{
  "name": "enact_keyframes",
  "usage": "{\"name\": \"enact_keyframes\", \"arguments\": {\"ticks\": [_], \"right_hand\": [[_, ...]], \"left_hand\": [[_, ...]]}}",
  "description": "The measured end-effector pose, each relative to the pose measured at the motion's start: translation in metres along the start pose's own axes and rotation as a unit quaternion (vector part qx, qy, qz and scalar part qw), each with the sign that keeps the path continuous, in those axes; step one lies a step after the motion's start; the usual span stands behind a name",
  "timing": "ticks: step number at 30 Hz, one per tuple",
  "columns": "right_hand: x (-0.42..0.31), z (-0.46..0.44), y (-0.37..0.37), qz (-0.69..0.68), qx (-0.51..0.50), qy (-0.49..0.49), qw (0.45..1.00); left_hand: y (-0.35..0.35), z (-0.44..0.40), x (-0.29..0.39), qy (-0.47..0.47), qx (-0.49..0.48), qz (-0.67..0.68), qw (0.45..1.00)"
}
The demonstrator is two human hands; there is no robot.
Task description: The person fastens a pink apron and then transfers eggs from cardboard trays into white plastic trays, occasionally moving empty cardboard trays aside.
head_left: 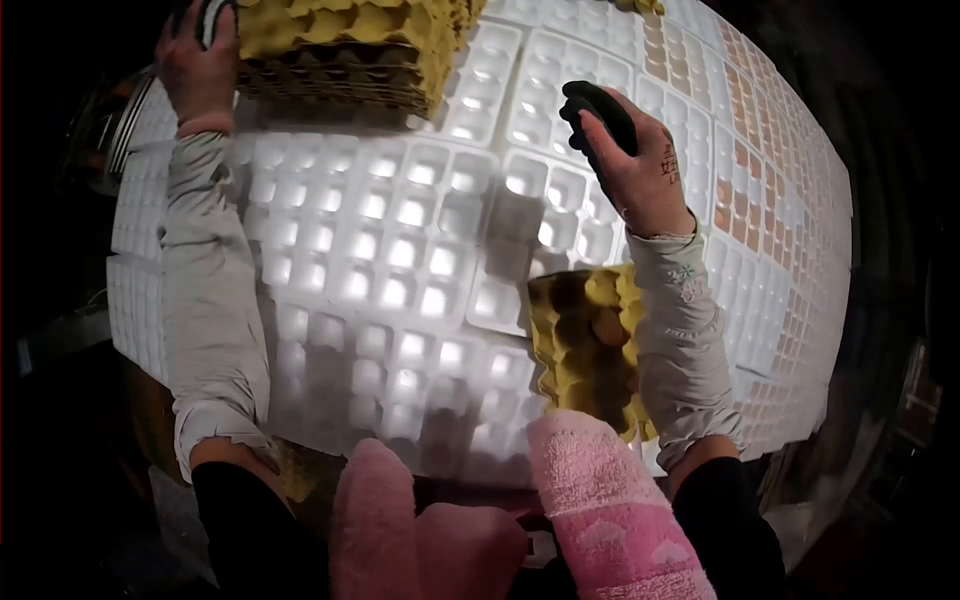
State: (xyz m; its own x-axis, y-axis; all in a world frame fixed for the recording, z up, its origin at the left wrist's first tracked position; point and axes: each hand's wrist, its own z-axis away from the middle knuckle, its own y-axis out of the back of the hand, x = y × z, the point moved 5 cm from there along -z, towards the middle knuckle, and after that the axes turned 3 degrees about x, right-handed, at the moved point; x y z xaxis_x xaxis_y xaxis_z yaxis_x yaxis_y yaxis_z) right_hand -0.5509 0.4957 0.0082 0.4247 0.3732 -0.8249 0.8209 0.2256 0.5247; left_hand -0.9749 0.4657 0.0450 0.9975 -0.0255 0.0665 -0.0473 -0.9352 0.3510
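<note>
My left hand (198, 75) is at the top left, beside a stack of yellow egg trays (345, 60). Dark material covers its fingers, and the frame's edge cuts off the tips, so its grip is unclear. Over the white moulded trays (400, 210), my right hand (640, 160) has dark-covered fingers curled in toward the thumb. Whatever may be inside that curl is hidden. Below the right hand and partly behind its sleeve lies a yellow egg tray (575, 345) with one brown egg (609, 326) visible in it.
White celled trays cover the lit surface from side to side. Toward the right, many cells hold brownish eggs (745, 195). Another bit of yellow tray (640, 5) shows at the top edge. Pink fuzzy cloth (600, 480) hangs in the foreground. Darkness surrounds the surface.
</note>
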Motion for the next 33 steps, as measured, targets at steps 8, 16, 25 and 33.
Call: {"name": "enact_keyframes", "arguments": {"ticks": [8,16,25,33], "right_hand": [[0.079,0.216,0.163,0.116,-0.049,-0.112,0.986],[0.122,0.176,0.127,0.274,-0.202,0.274,0.900],[0.148,0.205,0.175,-0.361,-0.221,-0.227,0.877],[0.120,0.221,0.143,0.185,-0.208,0.111,0.954]], "left_hand": [[0.140,0.198,0.337,0.298,-0.432,0.384,0.759],[0.086,0.201,0.465,0.005,-0.493,0.115,0.862],[0.122,0.207,0.466,0.663,-0.261,0.584,0.388],[0.129,0.214,0.535,0.094,-0.513,0.139,0.842]]}}
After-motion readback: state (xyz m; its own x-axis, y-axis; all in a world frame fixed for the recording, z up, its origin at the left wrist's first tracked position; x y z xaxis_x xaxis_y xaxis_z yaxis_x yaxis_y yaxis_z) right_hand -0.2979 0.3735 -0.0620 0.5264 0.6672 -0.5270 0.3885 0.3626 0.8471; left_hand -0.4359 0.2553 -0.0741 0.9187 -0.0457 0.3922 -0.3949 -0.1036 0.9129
